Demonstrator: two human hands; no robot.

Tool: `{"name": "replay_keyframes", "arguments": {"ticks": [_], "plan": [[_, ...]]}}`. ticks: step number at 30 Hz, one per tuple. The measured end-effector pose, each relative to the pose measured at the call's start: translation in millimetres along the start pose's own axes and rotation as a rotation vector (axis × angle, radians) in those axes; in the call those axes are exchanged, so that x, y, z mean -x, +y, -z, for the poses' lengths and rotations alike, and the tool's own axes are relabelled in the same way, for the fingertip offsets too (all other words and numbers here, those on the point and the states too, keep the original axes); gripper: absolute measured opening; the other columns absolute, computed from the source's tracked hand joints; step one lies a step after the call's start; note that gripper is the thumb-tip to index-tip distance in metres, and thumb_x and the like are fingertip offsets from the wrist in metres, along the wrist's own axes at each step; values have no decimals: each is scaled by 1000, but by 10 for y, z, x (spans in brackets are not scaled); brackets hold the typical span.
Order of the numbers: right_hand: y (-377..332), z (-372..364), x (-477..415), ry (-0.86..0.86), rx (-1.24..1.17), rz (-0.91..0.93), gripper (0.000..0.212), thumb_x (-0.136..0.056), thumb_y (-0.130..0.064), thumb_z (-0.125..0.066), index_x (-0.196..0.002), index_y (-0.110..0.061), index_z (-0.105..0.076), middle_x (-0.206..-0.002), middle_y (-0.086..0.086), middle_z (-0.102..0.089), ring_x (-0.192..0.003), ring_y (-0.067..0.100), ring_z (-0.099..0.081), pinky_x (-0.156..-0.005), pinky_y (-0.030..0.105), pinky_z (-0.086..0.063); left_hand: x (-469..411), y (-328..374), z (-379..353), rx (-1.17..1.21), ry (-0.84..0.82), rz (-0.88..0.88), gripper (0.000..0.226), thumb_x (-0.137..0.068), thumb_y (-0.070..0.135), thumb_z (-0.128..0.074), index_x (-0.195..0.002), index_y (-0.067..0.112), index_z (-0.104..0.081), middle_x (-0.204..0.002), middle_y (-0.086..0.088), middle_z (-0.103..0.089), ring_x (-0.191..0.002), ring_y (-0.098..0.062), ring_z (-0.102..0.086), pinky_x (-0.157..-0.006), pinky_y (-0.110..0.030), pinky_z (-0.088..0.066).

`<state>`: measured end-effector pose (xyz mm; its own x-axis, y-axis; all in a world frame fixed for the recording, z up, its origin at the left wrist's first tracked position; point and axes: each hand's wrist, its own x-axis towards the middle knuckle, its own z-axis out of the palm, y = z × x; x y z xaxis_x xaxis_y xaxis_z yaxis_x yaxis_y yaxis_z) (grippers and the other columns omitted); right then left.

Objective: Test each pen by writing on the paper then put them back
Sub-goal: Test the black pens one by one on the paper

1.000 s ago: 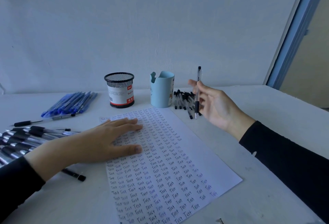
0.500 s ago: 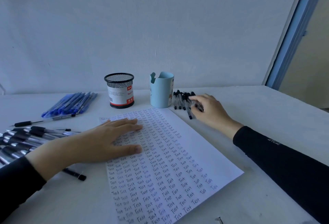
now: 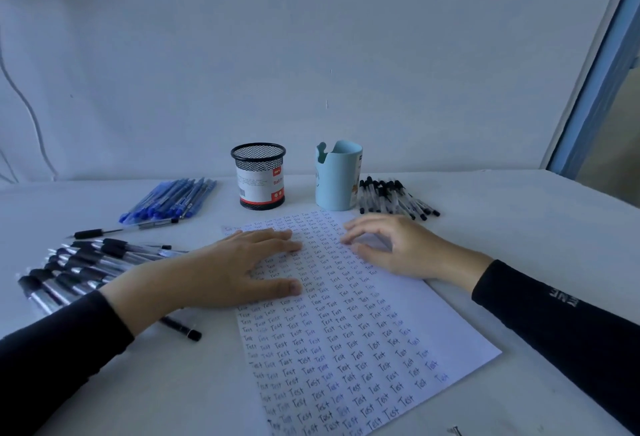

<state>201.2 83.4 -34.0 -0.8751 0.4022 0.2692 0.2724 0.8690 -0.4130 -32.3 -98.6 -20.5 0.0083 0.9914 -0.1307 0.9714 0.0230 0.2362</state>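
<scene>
- The paper [image 3: 346, 349] lies slanted on the table [image 3: 519, 220], covered almost to its edges with rows of the handwritten word "Test", mostly black and some blue. Only the right margin looks bare, so a new trial may land on old ink and hide a faint pen.
- A loose black pen [image 3: 181, 328] pokes out from under the left forearm. A shift of that sleeve could roll it away.
- The right sleeve [image 3: 588, 331] bears pale lettering that I cannot read.
- The left hand [image 3: 221, 269] lies flat on the paper and pins it, its grip released.
- The right hand [image 3: 398, 248] is over the sheet's far right part with the fingers loosely curled and the grip empty. I cannot tell whether the fingertips touch the paper.
- No pen is held. The pens lie in groups: a heap of black pens [image 3: 79, 269] at the left, a single pen [image 3: 124, 227] beyond it, blue pens [image 3: 169, 198] farther back, and capped pens [image 3: 394, 198] just beyond the right hand. Tested and untested pens could easily get mixed.
- The mesh cup [image 3: 258, 175] has a red-and-white label that starts "Ball"; the rest is too small to read.
- The pale blue cup [image 3: 337, 177] stands beside the capped pens. A hasty reach there might knock it over.
</scene>
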Motion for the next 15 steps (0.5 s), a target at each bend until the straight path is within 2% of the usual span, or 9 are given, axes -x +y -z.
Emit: {"name": "replay_keyframes", "arguments": {"ticks": [1, 3, 5, 7, 9, 10, 12, 15], "plan": [[16, -16, 0, -6, -20, -8, 21, -94, -34, -64, -114, -35, -70, -136, -13, -56, -127, -8, -44, -116, 26, -26, 5, 12, 18, -8, 20, -5, 87, -65, 98, -27, -143, 61, -17, -156, 33, -7, -144, 1, -10, -121, -39, -11], [32, -34, -6, 10, 19, 3, 22, -93, -40, -62, -113, -39, -68, -135, -18, -56, -127, -13, -42, -121, 30, -12, 6, -22, 86, 23, 86, 11, 80, -72, 91, -28, -144, 56, -24, -151, 34, -15, -140, 3, -19, -118, -38, -17], [34, -40, -8, 26, 75, 31, 23, -92, -45, -60, -114, -41, -67, -133, -23, -57, -126, -19, -40, -121, 29, 1, 11, -164, 200, 74, 198, 82, 67, -82, 77, -35, -142, 47, -39, -138, 31, -34, -128, 0, -39, -111, -35, -31], [23, -42, -1, 20, 46, 49, 24, -92, -43, -60, -115, -42, -66, -134, -22, -56, -125, -22, -36, -118, 20, -3, 46, -444, 319, 41, 343, 158, 38, -92, 53, -51, -124, 33, -61, -118, 21, -56, -108, -7, -59, -98, -28, -45], [22, -43, 3, 15, -10, 65, 24, -92, -38, -62, -116, -41, -66, -135, -18, -55, -121, -26, -35, -108, 3, -13, 113, -768, 426, -41, 449, 237, 4, -91, 25, -65, -93, 25, -69, -94, 7, -69, -91, -17, -65, -84, -29, -49], [24, -43, 5, 16, -18, 71, 24, -92, -36, -63, -116, -41, -66, -135, -18, -55, -119, -28, -35, -102, -3, -16, 157, -913, 472, -71, 473, 289, 9, -88, 17, -69, -83, 25, -66, -86, 3, -68, -84, -19, -65, -77, -28, -47], [30, -47, 7, 13, -20, 79, 25, -92, -31, -64, -114, -43, -65, -134, -18, -55, -118, -31, -34, -96, -7, -17, 251, -1138, 542, -92, 466, 373, 19, -82, 11, -73, -75, 24, -61, -78, 1, -66, -78, -19, -61, -66, -24, -40], [23, -47, 7, 2, -43, 72, 27, -92, -29, -65, -112, -46, -62, -133, -19, -55, -119, -30, -35, -95, -7, -19, 324, -1300, 562, -78, 402, 427, 14, -79, 15, -78, -79, 21, -66, -78, 5, -66, -78, -14, -61, -68, -21, -41]]}}
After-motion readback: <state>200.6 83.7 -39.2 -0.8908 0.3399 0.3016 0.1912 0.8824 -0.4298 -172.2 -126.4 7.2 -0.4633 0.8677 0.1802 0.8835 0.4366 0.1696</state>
